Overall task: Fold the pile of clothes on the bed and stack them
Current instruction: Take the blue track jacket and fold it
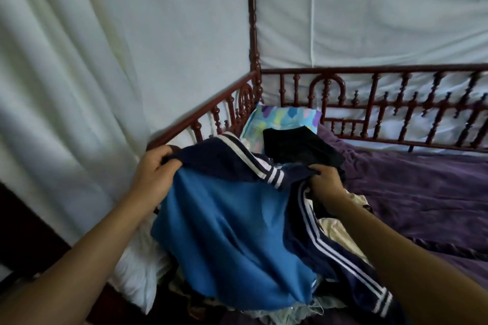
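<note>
Purple bedspread (412, 192) stretching off to the right, a dark carved wooden rail (369, 71) round the bed, white curtains (79, 60) hanging behind. And we're right over the pile of clothes (334, 229) at the near left end of the mattress.

Up in the air we've got a blue jacket (232, 219) with navy panels and white stripes. Our left hand (155, 171) is clenched round a navy edge on one side, our right hand (327, 179) pinches the fabric on the other, and the blue body hangs down between them over the heap.

As for progress, we'd call this early. No neat stack shows anywhere on the bedspread, and the jacket is only held up, not yet laid flat or folded. Under it we glimpse cream, white and lacy pieces, all rumpled, so most of the work looks to be ahead.

A black garment (298, 145) lies against a colourful pillow (280, 119) further back; whether it's folded we can't tell. The jacket hides most of the pile, so we can't count the items, and its sleeves are hard to pick out.
</note>
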Demonstrator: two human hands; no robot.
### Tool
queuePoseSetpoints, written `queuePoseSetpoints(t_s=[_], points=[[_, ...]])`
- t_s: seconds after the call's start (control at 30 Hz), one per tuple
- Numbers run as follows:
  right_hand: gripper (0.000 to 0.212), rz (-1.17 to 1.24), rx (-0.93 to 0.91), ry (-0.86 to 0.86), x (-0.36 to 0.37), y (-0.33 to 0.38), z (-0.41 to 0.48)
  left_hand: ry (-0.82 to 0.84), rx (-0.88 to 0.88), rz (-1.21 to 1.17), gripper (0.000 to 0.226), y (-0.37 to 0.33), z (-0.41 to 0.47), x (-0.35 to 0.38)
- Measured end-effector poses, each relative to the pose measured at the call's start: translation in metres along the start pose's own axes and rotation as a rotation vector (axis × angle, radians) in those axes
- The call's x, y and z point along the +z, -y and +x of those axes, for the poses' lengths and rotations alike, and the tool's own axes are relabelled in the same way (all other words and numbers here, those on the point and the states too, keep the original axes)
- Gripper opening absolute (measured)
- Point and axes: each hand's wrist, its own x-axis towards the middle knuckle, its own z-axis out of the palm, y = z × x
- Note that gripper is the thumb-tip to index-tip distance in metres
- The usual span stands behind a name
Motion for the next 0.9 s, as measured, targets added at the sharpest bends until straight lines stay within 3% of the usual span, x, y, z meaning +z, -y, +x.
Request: queuePoseSetpoints(t_s=[0.07,0.17,0.27,0.3,0.33,0.43,0.5,0.6,0.7,0.83,0.9], points=[[0.026,0.154,-0.044,0.007,-0.029,0.038,-0.015,0.020,-0.063,0.138,0.016,0.021,-0.012,-0.010],[0.019,0.176,-0.183,0.157,-0.066,0.101,-0.046,0.073,-0.066,0.250,0.025,0.037,-0.030,0.001],[0.015,0.041,-0.303,0.249,-0.087,0.147,-0.080,0.356,-0.007,0.207,0.084,0.018,-0.046,0.042],[0.014,-0.021,-0.336,0.264,-0.091,0.157,-0.091,0.462,0.017,0.174,0.093,0.008,-0.050,0.060],[0.014,-0.081,-0.359,0.269,-0.096,0.166,-0.102,0.560,0.034,0.127,0.089,-0.004,-0.054,0.079],[0.014,-0.198,-0.409,0.243,-0.117,0.177,-0.129,0.768,0.012,-0.037,0.025,-0.039,-0.063,0.131],[0.010,-0.211,-0.411,0.178,-0.141,0.175,-0.144,0.822,-0.039,-0.195,0.003,-0.054,-0.070,0.161],[0.011,-0.172,-0.393,0.096,-0.185,0.161,-0.167,0.894,-0.239,-0.452,0.012,-0.074,-0.083,0.192],[0.007,-0.153,-0.373,0.061,-0.226,0.144,-0.194,1.110,-0.470,-0.615,0.033,-0.093,-0.099,0.229],[0.015,-0.169,-0.347,-0.009,-0.282,0.123,-0.236,1.375,-0.219,-0.299,0.027,-0.123,-0.153,0.285],[0.015,-0.160,-0.319,-0.056,-0.311,0.112,-0.258,1.414,-0.151,-0.197,0.025,-0.138,-0.190,0.317]])
